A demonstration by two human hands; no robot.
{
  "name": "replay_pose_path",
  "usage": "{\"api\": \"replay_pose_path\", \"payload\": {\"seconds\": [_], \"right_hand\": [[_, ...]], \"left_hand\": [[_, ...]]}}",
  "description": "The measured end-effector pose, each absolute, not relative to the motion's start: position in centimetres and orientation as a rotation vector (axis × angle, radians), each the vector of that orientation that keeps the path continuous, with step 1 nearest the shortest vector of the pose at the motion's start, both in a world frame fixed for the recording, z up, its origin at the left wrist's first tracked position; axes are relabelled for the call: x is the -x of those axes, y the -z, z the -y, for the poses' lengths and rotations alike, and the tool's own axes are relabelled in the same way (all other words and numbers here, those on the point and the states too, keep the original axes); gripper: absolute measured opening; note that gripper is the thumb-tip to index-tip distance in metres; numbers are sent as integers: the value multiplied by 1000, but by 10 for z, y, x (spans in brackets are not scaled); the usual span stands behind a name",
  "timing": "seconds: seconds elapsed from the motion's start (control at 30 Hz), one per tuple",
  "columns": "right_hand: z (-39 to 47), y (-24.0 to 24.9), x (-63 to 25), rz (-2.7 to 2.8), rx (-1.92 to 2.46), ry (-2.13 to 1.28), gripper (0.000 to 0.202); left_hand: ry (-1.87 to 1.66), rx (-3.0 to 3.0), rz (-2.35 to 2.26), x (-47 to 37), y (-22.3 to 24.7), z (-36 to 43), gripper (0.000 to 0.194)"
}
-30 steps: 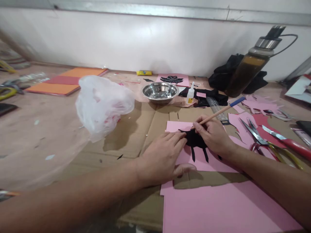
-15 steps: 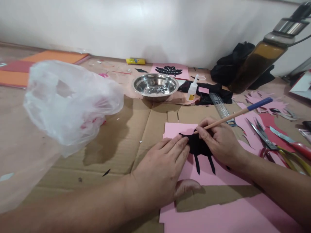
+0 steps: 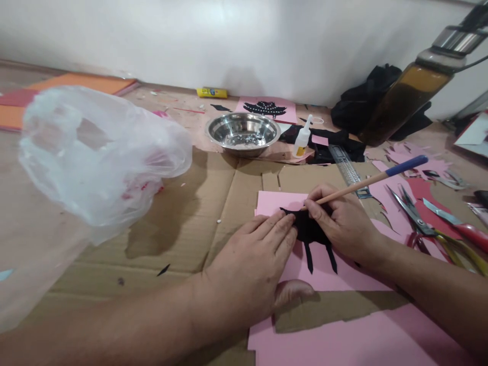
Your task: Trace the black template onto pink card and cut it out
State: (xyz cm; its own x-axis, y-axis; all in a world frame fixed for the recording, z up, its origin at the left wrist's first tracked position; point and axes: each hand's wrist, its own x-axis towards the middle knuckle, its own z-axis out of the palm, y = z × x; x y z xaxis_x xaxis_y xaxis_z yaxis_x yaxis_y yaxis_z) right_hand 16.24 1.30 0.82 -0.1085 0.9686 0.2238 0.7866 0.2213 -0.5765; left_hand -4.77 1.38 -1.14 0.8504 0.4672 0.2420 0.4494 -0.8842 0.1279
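Grip of the right hand [image 3: 343, 221] is narrow: thumb and fingers are closed around a wooden stick [image 3: 362, 184] with a blue end, low near its tip, perhaps for finer control. From where I stand, the tip is at the upper edge of a black cut-out shape [image 3: 310, 233], which lies on a pink sheet [image 3: 276, 200]; if it really touches, I cannot tell. The left hand [image 3: 259, 256] lies flat and grasps nothing; its fingertips rest on the left corner of the shape, I think so that it does not slide. Below the sheet is brown cardboard [image 3: 213, 203], which may protect the desk [image 3: 11, 203]. Behind it stand a steel bowl [image 3: 244, 149] with small shiny bits [image 3: 247, 139] and a white bottle [image 3: 302, 140], both within easy reach. Scissors [image 3: 417, 223] and a red-handled knife [image 3: 475, 236] lie beyond the right forearm, probably convenient for that side. To the left, a plastic bag [image 3: 102, 157] sits well apart from the shape, where it hardly disturbs the hands.
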Motion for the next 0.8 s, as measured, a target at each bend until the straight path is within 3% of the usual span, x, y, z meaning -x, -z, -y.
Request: {"api": "replay_pose_path", "payload": {"seconds": [0.8], "right_hand": [[-12, -10, -160, 1975, 1682, -490, 20]], "left_hand": [[-467, -3018, -702, 46, 15, -15, 76]]}}
